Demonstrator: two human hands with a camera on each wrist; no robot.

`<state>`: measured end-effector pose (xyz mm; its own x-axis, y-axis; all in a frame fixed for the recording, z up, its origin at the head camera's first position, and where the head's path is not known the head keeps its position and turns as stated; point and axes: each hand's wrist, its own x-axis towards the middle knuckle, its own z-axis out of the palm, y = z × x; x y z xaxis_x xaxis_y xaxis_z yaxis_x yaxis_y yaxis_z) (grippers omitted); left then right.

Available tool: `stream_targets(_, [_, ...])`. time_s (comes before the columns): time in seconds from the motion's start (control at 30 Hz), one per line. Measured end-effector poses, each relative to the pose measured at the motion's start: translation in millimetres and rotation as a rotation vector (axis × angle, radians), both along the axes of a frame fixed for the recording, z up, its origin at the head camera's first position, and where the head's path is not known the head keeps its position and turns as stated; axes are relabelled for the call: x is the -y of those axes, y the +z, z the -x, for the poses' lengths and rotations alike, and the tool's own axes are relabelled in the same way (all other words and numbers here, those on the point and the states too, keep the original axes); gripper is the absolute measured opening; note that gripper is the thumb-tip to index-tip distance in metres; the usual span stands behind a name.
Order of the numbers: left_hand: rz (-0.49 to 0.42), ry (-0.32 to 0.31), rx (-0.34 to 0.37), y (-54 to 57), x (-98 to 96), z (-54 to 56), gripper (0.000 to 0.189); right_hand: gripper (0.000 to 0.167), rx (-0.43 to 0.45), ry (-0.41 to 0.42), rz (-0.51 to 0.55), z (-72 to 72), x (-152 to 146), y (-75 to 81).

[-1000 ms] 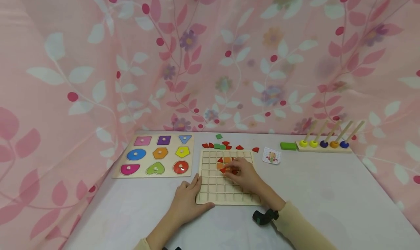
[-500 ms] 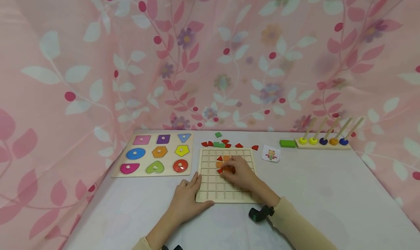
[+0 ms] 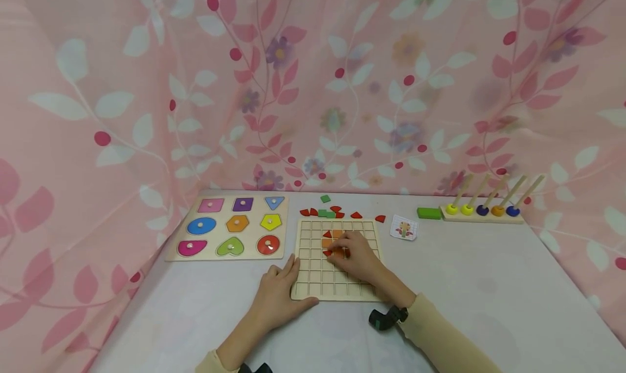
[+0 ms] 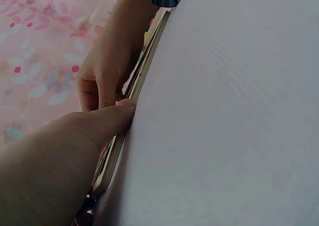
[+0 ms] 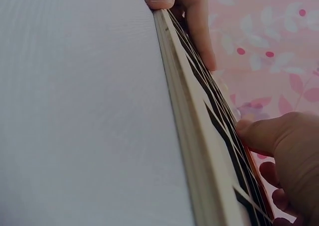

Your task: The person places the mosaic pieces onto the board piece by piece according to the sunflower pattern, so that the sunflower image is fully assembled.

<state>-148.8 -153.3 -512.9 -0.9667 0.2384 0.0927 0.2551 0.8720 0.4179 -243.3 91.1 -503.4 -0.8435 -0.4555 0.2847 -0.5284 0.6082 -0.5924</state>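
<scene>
A wooden grid board (image 3: 323,291) lies flat, with orange squares (image 3: 326,243) and red pieces in some of its cells. My right hand (image 3: 359,259) is over the board, thumb and fingertips pinching a small red piece (image 3: 327,253) low at a cell left of the fingers. Part of the pattern is hidden under this hand. At the board's front left corner, my left hand (image 3: 279,291) rests with fingers straight along the left edge and thumb spread along the front edge. In the left wrist view, the thumb (image 4: 117,115) touches the board's rim.
Behind the board lie several loose red quarter-round pieces (image 3: 356,215) and green squares (image 3: 325,198). A knobbed shape puzzle (image 3: 254,253) is at left. To the right are a pattern card (image 3: 404,228), a green block (image 3: 429,213) and a peg stand (image 3: 481,217) with coloured beads.
My right hand has shifted slightly left and lowered the red piece from above the orange squares to a cell just below them. The left hand keeps its place at the board's corner.
</scene>
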Motion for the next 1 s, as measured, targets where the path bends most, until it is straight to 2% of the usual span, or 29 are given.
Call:
stream_targets(0.23, [0.000,0.008,0.019,1.9,-0.3,0.3,0.110,0.017,-0.034,-0.013,-0.010,2.9,0.1,-3.3])
stream_targets(0.6, [0.008,-0.001,0.006,0.2,-1.0,1.2,0.110,0.019,-0.008,-0.019,-0.012,4.7,-1.0,-3.6])
stream_targets(1.0, [0.015,-0.001,0.002,1.1,-0.9,1.7,0.110,0.015,-0.039,0.075,0.056,3.4,0.0,-1.1])
